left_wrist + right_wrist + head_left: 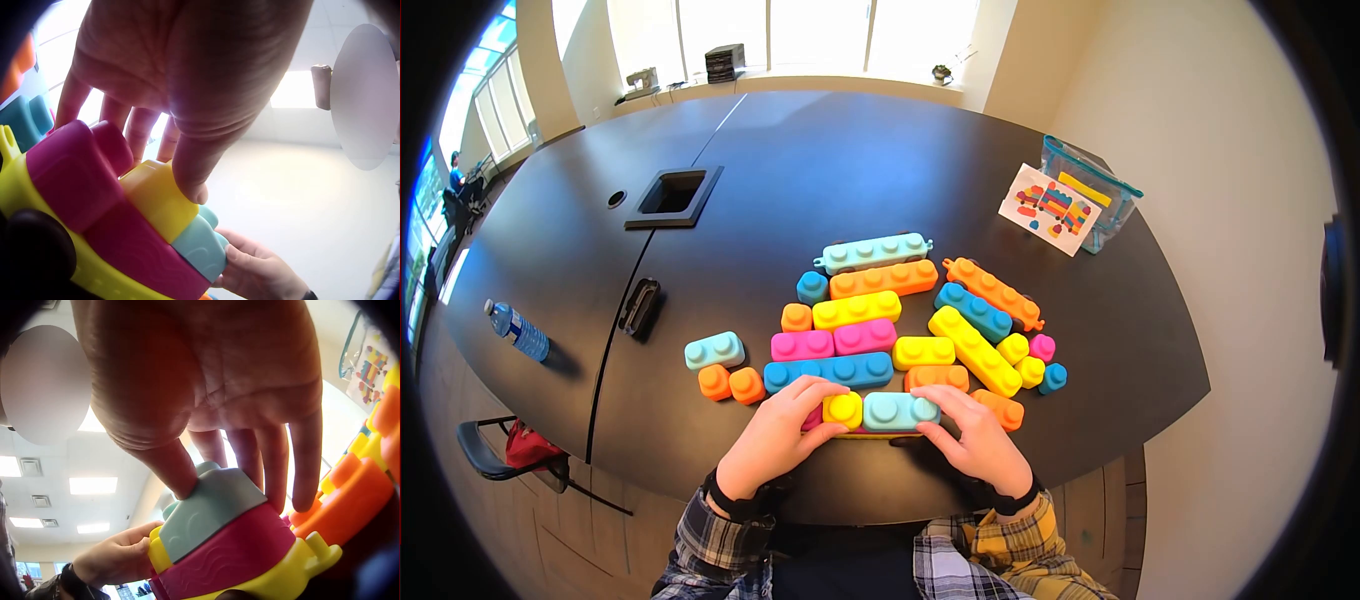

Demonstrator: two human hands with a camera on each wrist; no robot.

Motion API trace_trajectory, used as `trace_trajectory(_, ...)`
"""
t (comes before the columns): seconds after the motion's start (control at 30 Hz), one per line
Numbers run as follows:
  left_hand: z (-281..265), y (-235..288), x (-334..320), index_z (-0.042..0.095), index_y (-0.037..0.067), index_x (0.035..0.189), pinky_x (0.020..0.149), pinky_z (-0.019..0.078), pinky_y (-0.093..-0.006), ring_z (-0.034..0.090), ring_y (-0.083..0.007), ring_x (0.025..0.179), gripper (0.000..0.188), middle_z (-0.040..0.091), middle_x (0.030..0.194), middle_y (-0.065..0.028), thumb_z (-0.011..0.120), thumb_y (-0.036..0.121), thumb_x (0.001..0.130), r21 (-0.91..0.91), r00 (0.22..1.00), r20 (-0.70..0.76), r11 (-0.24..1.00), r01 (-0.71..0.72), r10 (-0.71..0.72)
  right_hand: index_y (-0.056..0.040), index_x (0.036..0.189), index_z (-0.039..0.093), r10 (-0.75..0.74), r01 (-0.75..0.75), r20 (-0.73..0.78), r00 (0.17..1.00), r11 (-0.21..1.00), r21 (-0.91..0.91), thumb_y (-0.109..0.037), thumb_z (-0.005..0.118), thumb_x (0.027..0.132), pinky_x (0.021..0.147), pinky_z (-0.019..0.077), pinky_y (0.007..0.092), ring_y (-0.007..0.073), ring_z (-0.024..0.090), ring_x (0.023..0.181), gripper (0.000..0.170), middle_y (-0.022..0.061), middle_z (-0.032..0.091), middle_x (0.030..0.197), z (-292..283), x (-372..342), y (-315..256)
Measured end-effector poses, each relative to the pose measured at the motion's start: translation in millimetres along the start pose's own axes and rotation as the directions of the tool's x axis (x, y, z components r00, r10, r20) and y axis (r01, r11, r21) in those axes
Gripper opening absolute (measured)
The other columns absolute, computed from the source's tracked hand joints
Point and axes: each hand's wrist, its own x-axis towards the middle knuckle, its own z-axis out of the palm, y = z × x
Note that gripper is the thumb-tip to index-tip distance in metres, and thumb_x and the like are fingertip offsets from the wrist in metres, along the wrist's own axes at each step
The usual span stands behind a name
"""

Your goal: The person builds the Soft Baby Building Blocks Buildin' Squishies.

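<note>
My left hand (775,435) pinches a small yellow block (842,411) between its thumb and fingers. My right hand (983,447) holds the right end of a light-blue toy block (887,411), its thumb on the near side. Both blocks sit side by side on a long magenta block (237,550). Beneath that is a yellow wheeled base (37,212), with a dark wheel (40,244) showing in the left wrist view. A smaller magenta block (75,175) stands on the left end of the stack, partly behind my left fingers in the head view.
Close ahead lie a blue block (828,371), an orange block (937,378) and several others. Farther off are a light-blue wheeled base (874,253) and an orange one (994,294). A picture card (1050,210) leans on a clear pouch (1108,215). A water bottle (518,330) stands left.
</note>
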Motion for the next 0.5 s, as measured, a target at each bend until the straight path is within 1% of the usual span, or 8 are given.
trace_trajectory(0.33, 0.4, -1.1, -0.6, 0.066, 0.007, 0.127, 0.096, 0.0551, -0.0395, 0.067, -0.0341, 0.112, 0.044, 0.068, 0.121, -0.0126, 0.083, 0.010, 0.087, 0.004, 1.000, 0.004, 1.000, 0.003, -0.003, -0.0018, 0.136, 0.063, 0.046, -0.046, 0.008, 0.999, 0.999, 0.019, -0.011, 0.073, 0.098, 0.102, 0.0525, 0.0400, 0.0349, 0.067, 0.119, 0.040, 0.0178, 0.069, 0.131, 2.5, -2.6, 0.7)
trace_trajectory(0.4, 0.5, -2.0, -1.0, 0.066, 0.006, 0.127, 0.097, 0.0550, -0.0396, 0.067, -0.0341, 0.112, 0.044, 0.067, 0.121, -0.0127, 0.083, 0.010, 0.087, 0.005, 1.000, 0.001, 1.000, -0.001, 0.001, -0.0048, 0.138, 0.062, 0.033, -0.033, -0.011, 0.999, 0.999, 0.041, -0.013, 0.073, 0.098, 0.101, 0.0530, 0.0429, 0.0388, 0.065, 0.119, 0.043, 0.0182, 0.068, 0.129, 4.4, -2.8, 2.8)
trace_trajectory(0.5, 0.3, -0.9, -1.5, 0.066, 0.006, 0.127, 0.097, 0.0548, -0.0397, 0.067, -0.0343, 0.113, 0.044, 0.067, 0.122, -0.0130, 0.083, 0.010, 0.087, 0.004, 1.000, 0.004, 1.000, 0.001, -0.001, -0.0049, 0.138, 0.062, 0.011, -0.011, -0.013, 1.000, 1.000, 0.025, -0.013, 0.074, 0.097, 0.100, 0.0536, 0.0426, 0.0389, 0.066, 0.118, 0.043, 0.0182, 0.068, 0.129, 4.1, -2.1, 2.1)
